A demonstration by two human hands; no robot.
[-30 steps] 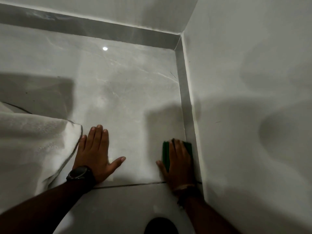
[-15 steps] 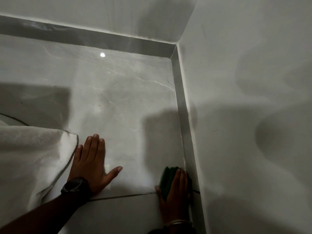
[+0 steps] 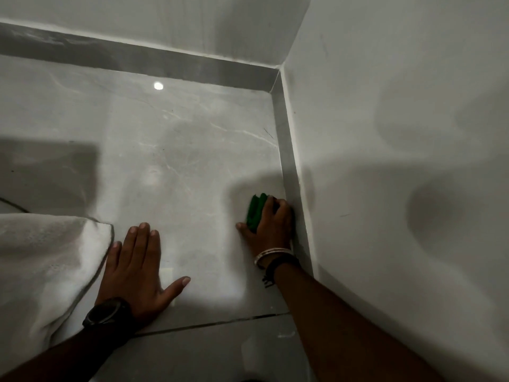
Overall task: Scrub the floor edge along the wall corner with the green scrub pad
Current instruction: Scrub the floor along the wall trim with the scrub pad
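Observation:
My right hand (image 3: 271, 226) presses the green scrub pad (image 3: 256, 209) onto the grey marble floor, right against the grey skirting strip (image 3: 289, 166) at the foot of the right wall. The pad looks crumpled, and its right part is hidden under my fingers. My left hand (image 3: 137, 267) lies flat on the floor with fingers spread and nothing in it; a dark watch sits on its wrist. Bangles and a dark band circle my right wrist. The wall corner (image 3: 278, 71) lies farther ahead, beyond the pad.
A white cloth (image 3: 46, 260) lies on the floor to the left, touching my left hand. A dark grout line (image 3: 214, 323) crosses the floor near me. White walls close the far side and the right side.
My right hand has slid the pad forward along the skirting, away from the grout line toward the corner. My left hand has stayed flat in place.

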